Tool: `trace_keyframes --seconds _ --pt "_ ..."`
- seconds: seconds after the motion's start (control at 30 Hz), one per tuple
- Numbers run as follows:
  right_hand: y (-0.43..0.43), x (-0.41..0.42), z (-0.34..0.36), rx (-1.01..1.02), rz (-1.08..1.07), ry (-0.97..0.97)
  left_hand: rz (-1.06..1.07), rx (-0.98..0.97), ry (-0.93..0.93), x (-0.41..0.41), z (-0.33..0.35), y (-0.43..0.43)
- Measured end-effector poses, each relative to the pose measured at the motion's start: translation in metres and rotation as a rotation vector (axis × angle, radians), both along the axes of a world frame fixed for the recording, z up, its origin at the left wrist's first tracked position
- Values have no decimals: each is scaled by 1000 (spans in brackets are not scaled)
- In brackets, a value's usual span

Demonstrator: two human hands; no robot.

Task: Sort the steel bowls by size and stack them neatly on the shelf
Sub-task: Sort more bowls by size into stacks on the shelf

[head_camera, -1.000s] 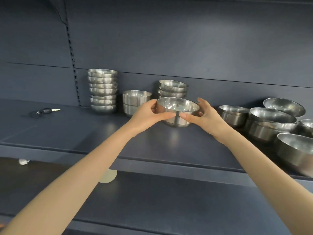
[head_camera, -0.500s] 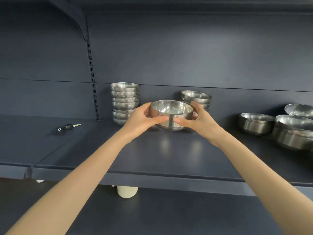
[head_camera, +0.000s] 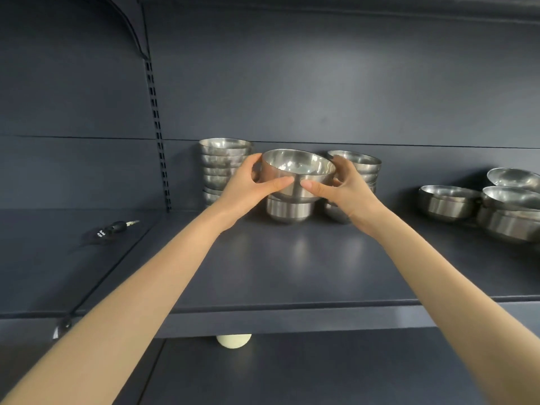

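My left hand (head_camera: 248, 188) and my right hand (head_camera: 344, 190) both grip one steel bowl (head_camera: 298, 171), held upright just above a short stack of steel bowls (head_camera: 289, 210) at the back of the dark shelf (head_camera: 277, 258). Whether the held bowl touches that stack I cannot tell. A tall stack of bowls (head_camera: 223, 165) stands to its left, partly hidden by my left hand. Another stack (head_camera: 361, 168) stands to the right, behind my right hand.
Loose larger steel bowls (head_camera: 447, 201) (head_camera: 511, 214) (head_camera: 514, 178) crowd the right end of the shelf. A key with a black fob (head_camera: 112, 228) lies on the left shelf board. A pale round object (head_camera: 233, 340) shows under the shelf's front edge.
Both hands carried the bowl back and up, from over the open shelf to above the middle short stack. The view has moved closer and shifted left.
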State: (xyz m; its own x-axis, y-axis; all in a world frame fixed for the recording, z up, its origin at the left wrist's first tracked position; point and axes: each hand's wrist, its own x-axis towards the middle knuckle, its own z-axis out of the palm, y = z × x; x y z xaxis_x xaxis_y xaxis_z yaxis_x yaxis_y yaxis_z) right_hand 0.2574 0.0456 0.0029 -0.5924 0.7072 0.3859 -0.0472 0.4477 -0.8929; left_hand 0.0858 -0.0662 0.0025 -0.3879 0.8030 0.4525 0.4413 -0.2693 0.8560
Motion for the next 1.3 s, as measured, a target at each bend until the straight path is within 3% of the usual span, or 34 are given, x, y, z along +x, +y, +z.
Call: trace_keyframes --seconds 0.27,1.3 --pt "30 -31 16 26 -33 75 -8 -1 63 -30 25 29" --pt "88 -73 -20 -103 -5 94 59 -76 54 -62 -21 109"
